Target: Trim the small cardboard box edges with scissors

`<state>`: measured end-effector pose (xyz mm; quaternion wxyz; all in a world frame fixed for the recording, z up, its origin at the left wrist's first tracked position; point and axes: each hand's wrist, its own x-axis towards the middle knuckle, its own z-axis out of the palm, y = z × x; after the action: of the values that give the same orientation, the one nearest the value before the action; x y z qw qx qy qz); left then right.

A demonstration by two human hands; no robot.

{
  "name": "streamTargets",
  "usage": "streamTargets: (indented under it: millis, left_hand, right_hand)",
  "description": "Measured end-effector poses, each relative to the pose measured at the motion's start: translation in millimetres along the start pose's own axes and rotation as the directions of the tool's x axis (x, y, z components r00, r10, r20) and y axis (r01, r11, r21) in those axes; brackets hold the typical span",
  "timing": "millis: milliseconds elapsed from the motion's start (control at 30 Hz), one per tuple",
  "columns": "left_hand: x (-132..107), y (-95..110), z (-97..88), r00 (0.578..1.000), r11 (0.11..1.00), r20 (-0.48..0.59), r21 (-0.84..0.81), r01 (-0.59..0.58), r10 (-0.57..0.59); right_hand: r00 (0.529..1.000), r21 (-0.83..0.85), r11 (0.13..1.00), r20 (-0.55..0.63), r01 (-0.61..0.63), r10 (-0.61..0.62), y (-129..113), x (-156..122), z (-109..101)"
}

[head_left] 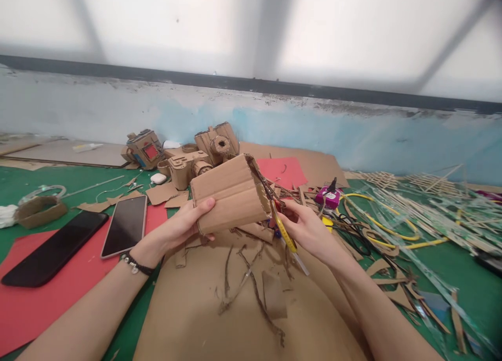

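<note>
My left hand (191, 218) is closed on the left end of a brown cardboard box (231, 199), thumb on its front face. The box is tilted above the work surface, and its open right end shows a dark inside. At that end my right hand (304, 222) is closed on what looks like a yellow hot glue gun (288, 234). A translucent glue stick (303, 265) sticks out of its lower end. My right fingers partly hide the tool. Beneath both hands lies a large cardboard sheet (196, 309) with twisted brown scraps (257, 285).
Cardboard camera models (188, 169) stand at the back by the wall. Two phones (124, 225) lie at the left on red paper (50, 309). At the right are a purple power socket (328, 197), black and yellow cables, thin sticks (427, 214) and cardboard offcuts (400, 295).
</note>
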<state>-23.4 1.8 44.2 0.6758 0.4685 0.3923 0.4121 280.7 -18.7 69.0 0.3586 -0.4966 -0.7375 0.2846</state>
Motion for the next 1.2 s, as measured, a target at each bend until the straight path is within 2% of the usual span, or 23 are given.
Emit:
streamTargets:
  millis: [267, 433, 567, 800, 1000, 1200]
  left_hand:
    - [-0.1, -0.4, 0.2, 1.000, 0.999, 0.001, 0.038, 0.007, -0.007]
    - [1.0, -6.0, 0.1, 1.000, 1.000, 0.009, 0.010, 0.003, -0.003]
    - [1.7, -10.0, 0.9, 0.999, 0.999, 0.033, -0.023, -0.024, 0.025]
    - [0.6, -15.8, -2.5, 0.989, 0.999, 0.144, -0.019, 0.036, -0.033]
    - [-0.3, -13.8, -6.8, 0.985, 0.998, 0.160, 0.016, 0.068, -0.070]
    - [-2.6, -9.8, -6.7, 0.984, 0.999, 0.175, -0.014, 0.038, -0.035]
  right_hand:
    - [0.989, 0.040, 0.994, 0.114, -0.101, 0.096, 4.3, 0.9, -4.2]
    - [0.992, 0.054, 0.991, 0.045, -0.120, 0.117, -4.7, -1.4, -5.2]
    - [0.998, -0.027, 0.998, -0.006, -0.062, 0.061, -11.7, -1.2, -6.3]
    - [0.989, -0.137, 0.990, -0.148, -0.025, 0.005, -10.7, -2.1, -15.3]
    - [0.989, -0.153, 0.988, -0.144, 0.003, -0.025, -7.3, -4.8, -18.5]
    - [0.989, -0.149, 0.988, -0.141, 0.030, -0.051, -4.0, -6.6, -15.2]
